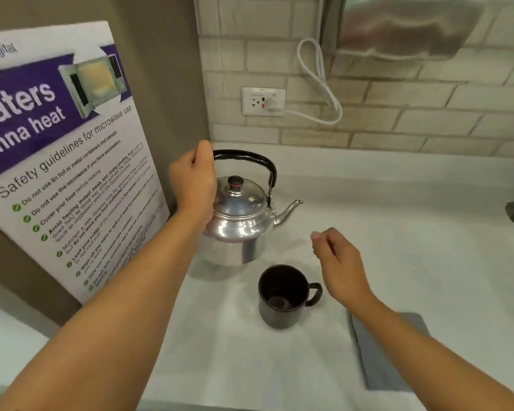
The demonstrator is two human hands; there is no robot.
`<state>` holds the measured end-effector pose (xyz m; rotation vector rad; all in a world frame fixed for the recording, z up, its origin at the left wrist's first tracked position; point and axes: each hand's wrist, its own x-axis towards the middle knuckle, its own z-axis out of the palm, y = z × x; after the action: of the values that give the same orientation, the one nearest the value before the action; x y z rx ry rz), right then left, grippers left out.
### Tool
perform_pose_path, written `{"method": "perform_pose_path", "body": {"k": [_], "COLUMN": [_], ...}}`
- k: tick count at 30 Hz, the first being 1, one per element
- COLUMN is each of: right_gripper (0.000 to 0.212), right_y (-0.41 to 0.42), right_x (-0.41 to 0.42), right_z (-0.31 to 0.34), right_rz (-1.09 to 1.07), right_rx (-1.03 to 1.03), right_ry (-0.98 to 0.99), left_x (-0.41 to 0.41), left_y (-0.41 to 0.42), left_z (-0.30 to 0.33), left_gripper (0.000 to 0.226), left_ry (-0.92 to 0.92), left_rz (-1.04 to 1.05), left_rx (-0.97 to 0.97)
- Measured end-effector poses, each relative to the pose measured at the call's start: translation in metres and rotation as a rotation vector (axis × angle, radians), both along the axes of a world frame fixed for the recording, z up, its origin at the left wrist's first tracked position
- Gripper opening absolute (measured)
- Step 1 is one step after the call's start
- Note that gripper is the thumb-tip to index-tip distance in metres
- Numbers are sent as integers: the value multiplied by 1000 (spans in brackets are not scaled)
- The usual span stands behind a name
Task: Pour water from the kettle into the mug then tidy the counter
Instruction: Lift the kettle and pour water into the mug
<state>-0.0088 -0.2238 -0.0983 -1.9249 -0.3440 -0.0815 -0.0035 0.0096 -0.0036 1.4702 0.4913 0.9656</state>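
A steel kettle (238, 221) stands toward the worktop's (398, 221) back left corner, spout pointing right. The left hand (195, 180) is closed around the left end of its black handle (250, 158). The right hand (337, 259) hovers loosely curled, holding nothing. A dark mug (281, 295) sits just in front. Gripped off-centre, the kettle could swing when lifted and spill or knock the mug.

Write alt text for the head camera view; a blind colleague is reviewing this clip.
A person's left hand grips the black arched handle of a shiny steel kettle standing on a pale grey counter. The right hand hovers loosely curled, holding nothing, above an empty dark mug. A folded grey cloth lies to the right.
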Motion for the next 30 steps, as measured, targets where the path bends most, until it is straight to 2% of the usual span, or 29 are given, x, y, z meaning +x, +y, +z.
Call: {"method": "perform_pose_path", "body": {"k": [7, 10, 16, 24, 30], "right_gripper": [50, 56, 54, 52, 53], "right_y": [18, 17, 1, -3, -4], "right_x": [-22, -23, 2, 31, 34], "right_z": [-34, -35, -32, -31, -33], "right_rz": [-1, -36, -216, -188, -171], "right_rx": [90, 128, 256, 125, 105], "right_ry": [190, 169, 133, 109, 103], "left_x": [-12, -16, -23, -26, -24], "left_y": [0, -3, -11, -22, -27], "left_z": [1, 2, 9, 13, 21], "left_gripper": [46, 49, 47, 45, 43], "left_ry": [10, 21, 36, 118, 183], "left_rz": [-21, -30, -49, -74, -83], "left_rx": [-12, -3, 112, 227, 372]}}
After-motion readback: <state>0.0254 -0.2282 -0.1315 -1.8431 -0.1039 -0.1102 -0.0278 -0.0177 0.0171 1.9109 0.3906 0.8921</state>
